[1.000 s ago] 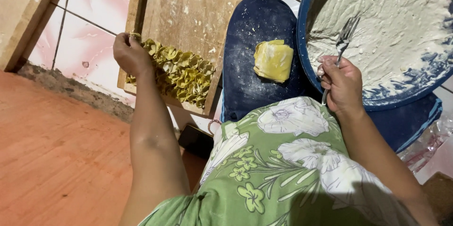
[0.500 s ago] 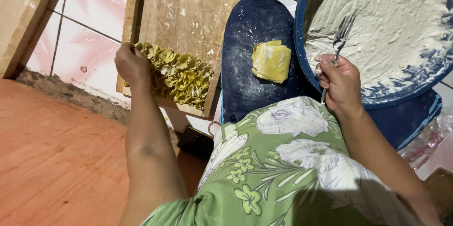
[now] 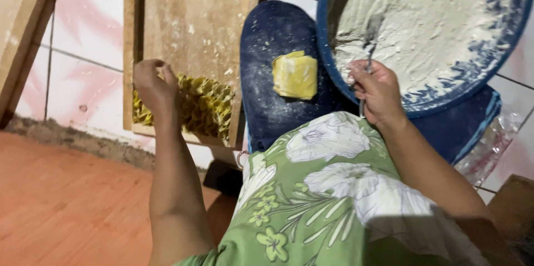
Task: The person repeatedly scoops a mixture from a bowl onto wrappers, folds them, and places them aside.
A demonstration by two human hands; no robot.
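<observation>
The left hand (image 3: 153, 83) rests curled, its grip loosely pressed on the pile of folded yellow dumplings (image 3: 204, 106) on the pale wooden board (image 3: 192, 18), while the right hand (image 3: 378, 91) pinches a metal fork (image 3: 367, 49) over the flour-filled blue round tray (image 3: 445, 27), a yellow dough square (image 3: 295, 74) just left of that grip.

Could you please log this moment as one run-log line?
left hand: on folded dumplings, wooden board | right hand: holds fork in flour basin

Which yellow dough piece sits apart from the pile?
The flat square wrapper on the dark blue knee; the rest lie bunched on the wooden board by the left hand.
</observation>
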